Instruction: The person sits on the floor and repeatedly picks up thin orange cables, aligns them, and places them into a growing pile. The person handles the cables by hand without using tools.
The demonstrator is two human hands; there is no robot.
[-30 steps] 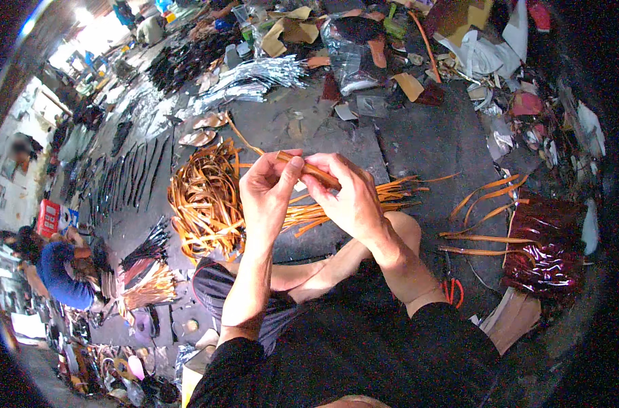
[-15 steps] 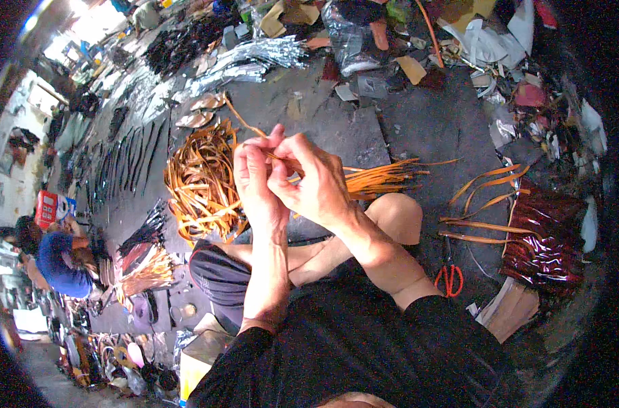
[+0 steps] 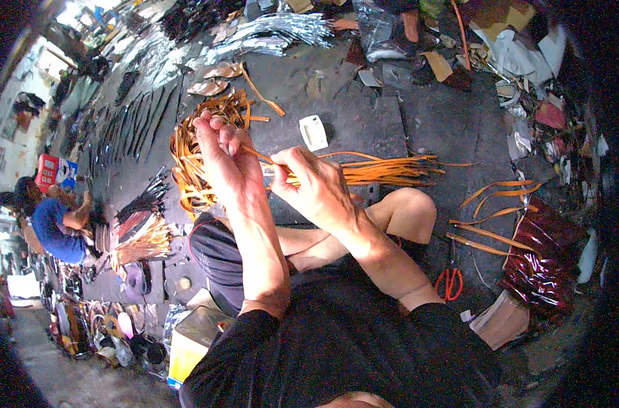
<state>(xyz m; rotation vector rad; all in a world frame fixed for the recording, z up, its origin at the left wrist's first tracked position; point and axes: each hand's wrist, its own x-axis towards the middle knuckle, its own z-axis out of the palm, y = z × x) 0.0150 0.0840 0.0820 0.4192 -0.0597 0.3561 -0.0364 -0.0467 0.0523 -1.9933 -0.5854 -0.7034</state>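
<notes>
Between my hands stretches a narrow orange-tan strip (image 3: 260,155), leather-like in look. My left hand (image 3: 231,163) is closed around its left end, palm up with curled fingers, in front of a tangled pile of similar strips (image 3: 186,146). My right hand (image 3: 320,187) pinches the strip between thumb and forefinger, a short way to the right. Behind the right hand, a bundle of straight orange strips (image 3: 391,171) lies on the dark mat and reaches to the right. A small white dish-like piece (image 3: 313,133) sits just beyond the hands.
Red-handled scissors (image 3: 449,283) lie by my right knee, near a shiny dark-red sheet (image 3: 544,255) with loose strips beside it. At far left sits another person in blue (image 3: 58,228), near a bundle of dark and tan strips (image 3: 143,238). Scraps edge the mat.
My hands have come apart: the left has moved left and up, the right slightly down. The strip between them now shows. The white piece has come into sight, and the whole view has shifted slightly.
</notes>
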